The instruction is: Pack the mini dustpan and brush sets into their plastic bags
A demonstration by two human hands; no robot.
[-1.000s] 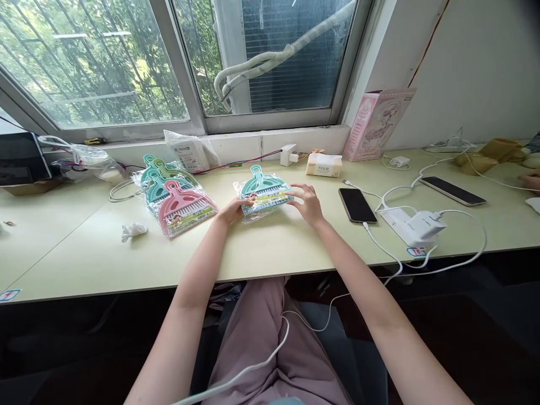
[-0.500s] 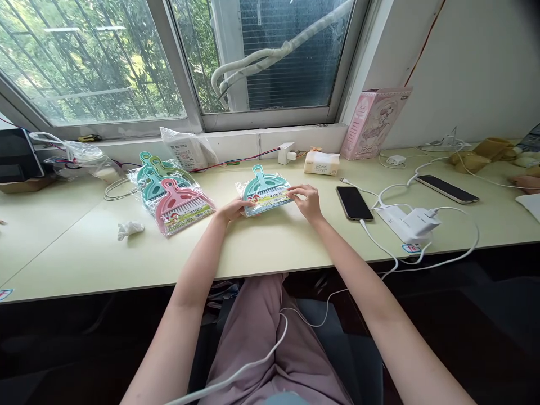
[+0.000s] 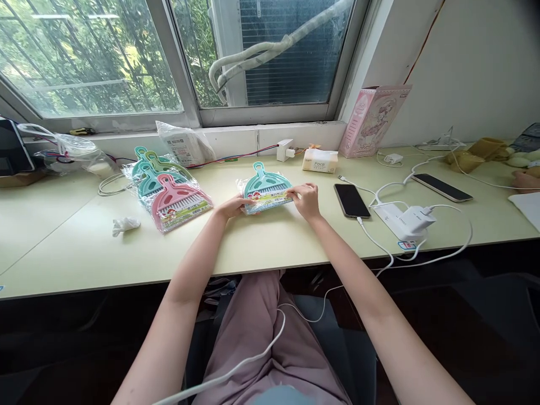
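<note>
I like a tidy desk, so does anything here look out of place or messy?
A crumpled tissue lies loose on the desk, left of the stacked brush packs. White cables tangle around the charger and droop over the edge. Nothing looks spilled or broken.

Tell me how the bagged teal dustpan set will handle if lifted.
The dustpan set, flat moulded plastic, probably stays stiff and light. Its glossy wrapper likely feels slippery and crinkles. Held by the left hand and right hand, it shouldn't roll.
</note>
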